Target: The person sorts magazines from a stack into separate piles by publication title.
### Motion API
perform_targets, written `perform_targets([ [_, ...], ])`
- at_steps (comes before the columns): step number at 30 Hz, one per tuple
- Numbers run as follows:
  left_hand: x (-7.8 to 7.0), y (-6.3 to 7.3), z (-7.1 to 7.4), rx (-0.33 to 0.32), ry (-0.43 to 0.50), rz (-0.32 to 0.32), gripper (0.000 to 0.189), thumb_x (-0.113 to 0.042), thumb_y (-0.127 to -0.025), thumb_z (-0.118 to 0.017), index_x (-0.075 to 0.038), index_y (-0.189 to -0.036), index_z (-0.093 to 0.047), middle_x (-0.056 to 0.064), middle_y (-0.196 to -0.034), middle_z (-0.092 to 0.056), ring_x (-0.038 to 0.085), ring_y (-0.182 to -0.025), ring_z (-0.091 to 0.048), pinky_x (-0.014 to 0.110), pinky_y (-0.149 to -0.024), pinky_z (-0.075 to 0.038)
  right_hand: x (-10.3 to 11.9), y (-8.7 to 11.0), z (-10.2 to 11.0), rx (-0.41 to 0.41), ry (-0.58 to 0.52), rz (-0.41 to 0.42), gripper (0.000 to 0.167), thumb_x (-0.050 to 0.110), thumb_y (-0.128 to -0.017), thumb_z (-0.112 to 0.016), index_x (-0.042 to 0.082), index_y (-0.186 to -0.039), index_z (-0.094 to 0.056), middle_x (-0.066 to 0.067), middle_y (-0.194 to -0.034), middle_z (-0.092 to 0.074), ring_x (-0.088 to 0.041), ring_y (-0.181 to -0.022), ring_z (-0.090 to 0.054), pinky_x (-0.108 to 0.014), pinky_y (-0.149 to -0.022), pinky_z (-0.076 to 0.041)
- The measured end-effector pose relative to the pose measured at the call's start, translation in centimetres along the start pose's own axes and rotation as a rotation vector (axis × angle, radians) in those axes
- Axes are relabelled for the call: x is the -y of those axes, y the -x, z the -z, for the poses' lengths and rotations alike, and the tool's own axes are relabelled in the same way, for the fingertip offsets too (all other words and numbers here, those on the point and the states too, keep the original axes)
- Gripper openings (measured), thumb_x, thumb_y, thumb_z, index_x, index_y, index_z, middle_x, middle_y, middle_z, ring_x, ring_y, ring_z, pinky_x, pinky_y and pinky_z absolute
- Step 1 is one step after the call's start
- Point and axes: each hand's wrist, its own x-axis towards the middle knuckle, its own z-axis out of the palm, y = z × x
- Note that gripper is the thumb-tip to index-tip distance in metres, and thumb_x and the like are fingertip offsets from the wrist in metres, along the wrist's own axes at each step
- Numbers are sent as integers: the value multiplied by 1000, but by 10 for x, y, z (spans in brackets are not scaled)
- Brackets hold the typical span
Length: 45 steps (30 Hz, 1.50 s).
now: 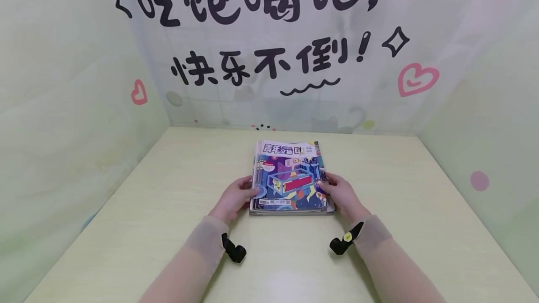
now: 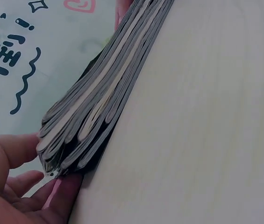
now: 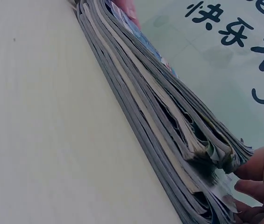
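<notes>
A stack of magazines (image 1: 288, 176) lies on the table, its top cover purple and blue with a red block and white title lettering. My left hand (image 1: 236, 196) grips the left side, thumb at the top cover's edge. Opposite it, my right hand (image 1: 343, 195) holds the right side with its thumb over the cover. Several layered spines and page edges of the magazines (image 2: 106, 88) show in the left wrist view, with the left fingers (image 2: 59, 198) low against the stack. In the right wrist view, the magazines' corners (image 3: 202, 144) are uneven and slightly fanned beside the right thumb (image 3: 258, 163).
The pale wood-grain table (image 1: 286, 261) spreads around the stack. Behind it hangs a light wall sheet (image 1: 269, 106) with black lettering and pink hearts; similar sheets close off both sides. A small black camera (image 1: 236, 252) is strapped at the left wrist, another camera (image 1: 338, 246) at the right.
</notes>
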Motion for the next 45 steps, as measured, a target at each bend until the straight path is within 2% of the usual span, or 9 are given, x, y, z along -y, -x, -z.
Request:
perform_targets([
  [6, 7, 11, -15, -94, -9, -73, 50, -15, -95, -60, -10, -142, -45, 14, -136, -51, 26, -111, -58, 37, -95, -49, -10, 11, -9, -76, 64, 66, 56, 23, -98, -54, 7, -149, -35, -16, -145, -41, -29, -123, -45, -45, -105, -39],
  [9, 11, 15, -21, -135, -42, -97, 45, -18, -96, -59, -11, -140, -49, 14, -131, -54, 26, -110, -57, 38, -96, -48, -14, 18, -12, -91, 143, 133, 54, 21, -98, -53, 2, -146, -38, -18, -150, -35, -34, -133, -35, -49, -111, -30],
  [13, 15, 18, -25, -170, -121, -136, 45, -22, -96, -58, -11, -140, -50, 13, -128, -55, 26, -111, -54, 41, -100, -44, -15, 23, -14, -87, 227, 173, 53, 23, -99, -53, 1, -145, -39, -16, -156, -24, -37, -143, -18, -50, -115, -18],
  [20, 17, 24, -27, -188, -315, -288, 47, -26, -97, -55, -8, -140, -50, 17, -140, -47, 32, -132, -39, 46, -112, -28, -16, 23, -13, -99, 235, 196, 55, 24, -99, -52, -1, -145, -37, -15, -158, -20, -37, -144, -14, -49, -116, -14],
  [34, 16, 24, -26, -208, -301, -272, 41, -24, -96, -56, -10, -134, -56, 15, -139, -47, 30, -129, -41, 47, -110, -31, -17, 20, -16, -104, 189, 175, 54, 24, -99, -52, -1, -145, -38, -12, -159, -19, -35, -144, -12, -48, -116, -14],
  [41, 16, 26, -27, -217, -190, -264, 39, -18, -95, -58, -5, -131, -58, 15, -133, -54, 28, -120, -50, 44, -105, -39, -18, 20, -18, -99, 176, 184, 55, 21, -99, -53, -4, -144, -36, -14, -158, -17, -36, -144, -12, -47, -117, -13],
  [45, 13, 30, -30, -202, -163, -248, 45, -18, -95, -58, 0, -135, -52, 19, -141, -45, 34, -130, -40, 45, -110, -32, -17, 21, -19, -91, 154, 168, 55, 20, -99, -53, -4, -144, -35, -14, -159, -15, -36, -145, -10, -47, -117, -13],
])
